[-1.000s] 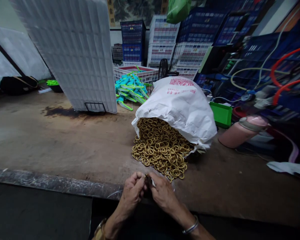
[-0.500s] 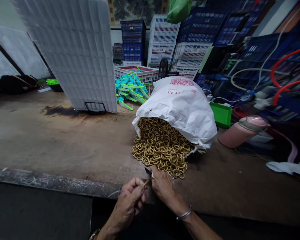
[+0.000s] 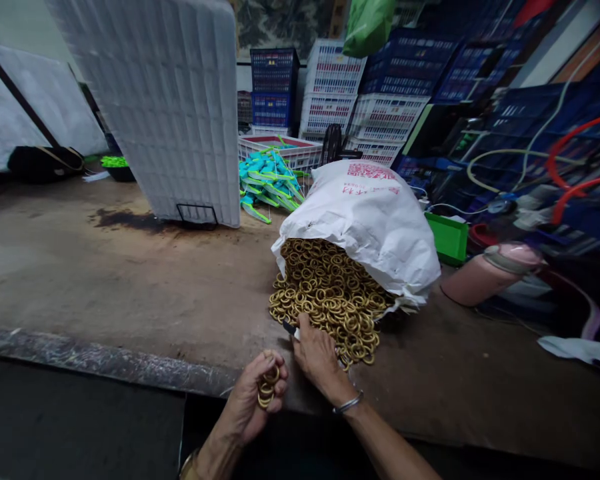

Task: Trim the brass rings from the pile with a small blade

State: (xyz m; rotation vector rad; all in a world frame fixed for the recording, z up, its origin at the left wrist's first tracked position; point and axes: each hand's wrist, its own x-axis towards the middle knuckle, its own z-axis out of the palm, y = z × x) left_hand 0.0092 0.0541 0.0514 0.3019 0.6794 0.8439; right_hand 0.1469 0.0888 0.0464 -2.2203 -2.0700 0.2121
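My left hand [image 3: 260,397], at the table's front edge, is curled around several brass-coloured rings [image 3: 267,390] that show between its fingers. To its right, my right hand [image 3: 319,353] is closed on a small knife [image 3: 291,329] with a dark blade and a white part; most of its handle is hidden in the hand. The fingers of that hand lie over the near left edge of a heap of brass-coloured rings [image 3: 325,300]. This heap spills out of the mouth of a white woven sack [image 3: 365,213] lying on its side.
The wooden table [image 3: 130,287] carries a tall white ribbed panel [image 3: 180,120] on a black stand. Behind the sack lie turquoise and lime-green pieces [image 3: 267,177]. A green tray [image 3: 447,237] and a pink bottle [image 3: 490,273] stand right of it. Stacked crates [image 3: 330,73] fill the back.
My right hand has moved forward, with the knife, onto the edge of the ring heap. My left hand has turned, showing the rings inside it. The view has shifted slightly.
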